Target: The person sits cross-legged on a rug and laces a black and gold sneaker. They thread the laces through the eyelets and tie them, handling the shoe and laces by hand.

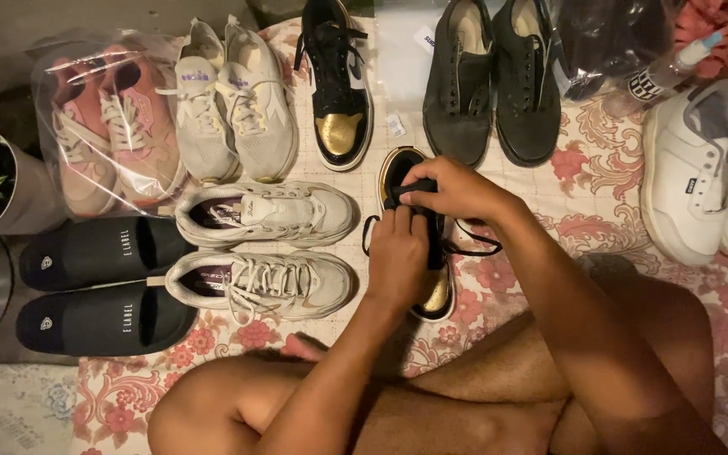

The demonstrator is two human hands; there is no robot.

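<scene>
- Nearest, a person's bare crossed legs (482, 404) on a floral cloth (600, 211), both forearms reaching forward from them
- Left hand (398, 257): fingers closed on a black and gold high-top sneaker (436, 295), which lies on the cloth just ahead of the knees, gold toe pointing back toward the person
- Right hand (457, 190): fingertips pinching the black tongue at the same sneaker's collar; a loose black lace (478, 248) trails beside it
- Left of that shoe, two grey-white running shoes (263, 244) lying on their sides, then a pair of black slides (103, 286)
- Far right, a white sneaker pair (709, 168)
- Farther row: pink sneakers in a clear plastic bag (111, 126), pale lace-up sneakers (233, 101), the matching black and gold sneaker (337, 84) standing alone, a black low-top pair (495, 80)
- Top right, a small spray bottle (671, 67) lying tilted
</scene>
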